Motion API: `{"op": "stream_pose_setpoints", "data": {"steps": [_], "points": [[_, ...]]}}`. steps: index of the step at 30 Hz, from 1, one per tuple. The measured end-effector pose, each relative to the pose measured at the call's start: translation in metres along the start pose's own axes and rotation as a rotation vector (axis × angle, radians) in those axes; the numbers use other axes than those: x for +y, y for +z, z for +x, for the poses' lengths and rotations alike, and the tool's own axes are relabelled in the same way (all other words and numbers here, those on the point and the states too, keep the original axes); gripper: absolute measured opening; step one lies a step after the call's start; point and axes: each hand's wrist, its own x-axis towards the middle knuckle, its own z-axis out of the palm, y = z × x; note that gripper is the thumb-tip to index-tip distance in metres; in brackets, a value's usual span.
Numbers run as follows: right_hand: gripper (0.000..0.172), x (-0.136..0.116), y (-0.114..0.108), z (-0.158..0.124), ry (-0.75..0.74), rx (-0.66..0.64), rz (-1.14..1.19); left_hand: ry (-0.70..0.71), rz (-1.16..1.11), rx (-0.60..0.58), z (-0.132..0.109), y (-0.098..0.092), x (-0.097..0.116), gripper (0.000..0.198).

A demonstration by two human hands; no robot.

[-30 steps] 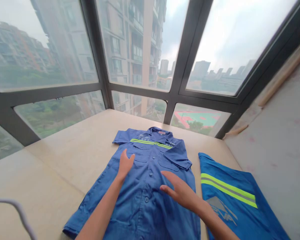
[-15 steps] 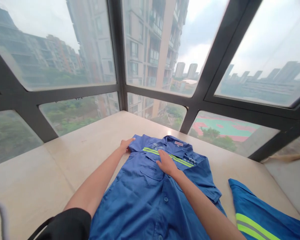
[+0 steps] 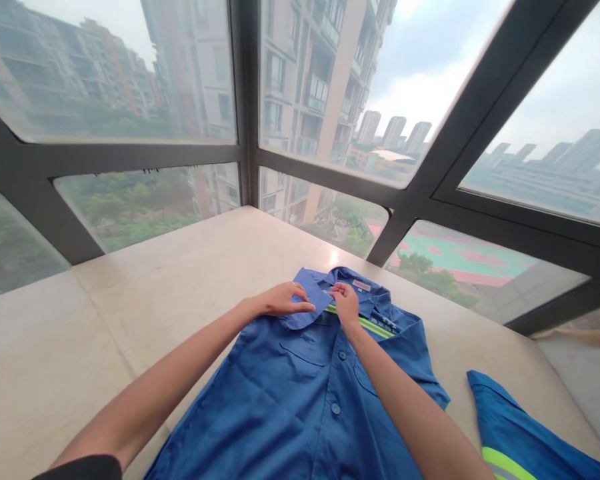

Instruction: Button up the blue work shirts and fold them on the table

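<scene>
A blue short-sleeved work shirt (image 3: 300,387) with yellow-green reflective stripes lies front up on the pale ledge, its collar toward the windows. Its left-side sleeve (image 3: 307,280) is folded inward across the chest, covering part of the stripe. On that folded part rests my left hand (image 3: 286,300), its thumb and fingers apart. My right hand (image 3: 346,303) is just below the collar, fingers curled together at the end of the folded sleeve. The cloth between its fingertips is mostly hidden.
Another blue garment (image 3: 525,420) with a reflective band lies at the lower right. The stone ledge (image 3: 180,280) ends at dark-framed windows (image 3: 250,120) that meet in a corner. A whitish wall (image 3: 580,373) stands on the right.
My left hand has moved right, bringing the sleeve from the shirt's outer side over onto the chest. My right hand has shifted slightly up and right, and its fingers have curled. The view has shifted too.
</scene>
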Motion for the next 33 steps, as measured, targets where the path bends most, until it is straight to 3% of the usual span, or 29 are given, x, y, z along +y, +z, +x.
{"op": "stream_pose_setpoints", "data": {"steps": [4, 6, 9, 11, 13, 17, 23, 29, 33], "points": [[0.061, 0.001, -0.014, -0.001, 0.107, 0.194, -0.009, -0.129, 0.222, 0.153, 0.008, 0.011, -0.016, 0.044], [0.057, -0.006, -0.016, -0.011, -0.034, 0.184, -0.059, -0.160, 0.325, 0.165, 0.015, 0.018, -0.029, 0.050], [0.047, -0.017, -0.010, -0.035, -0.446, -0.069, -0.267, -0.145, 0.400, 0.093, 0.022, 0.032, -0.047, 0.061], [0.046, -0.019, -0.005, -0.050, -0.572, -0.273, -0.434, -0.158, 0.419, 0.029, 0.021, 0.041, -0.056, 0.068], [0.049, -0.016, 0.000, -0.061, -0.554, -0.380, -0.552, -0.172, 0.423, 0.002, 0.017, 0.047, -0.064, 0.070], [0.055, -0.007, 0.002, -0.066, -0.521, -0.404, -0.596, -0.135, 0.427, 0.001, 0.009, 0.045, -0.076, 0.070], [0.044, -0.010, -0.007, -0.067, -0.518, -0.255, -0.485, -0.167, 0.538, 0.046, 0.004, 0.039, -0.074, 0.068], [0.043, -0.018, -0.052, -0.099, -0.565, -0.150, -0.453, -0.233, 0.590, 0.199, -0.017, 0.039, -0.057, 0.064], [0.056, 0.010, -0.098, -0.122, -0.367, -0.067, -0.600, -0.079, 0.545, 0.195, -0.035, 0.056, -0.031, 0.066]]}}
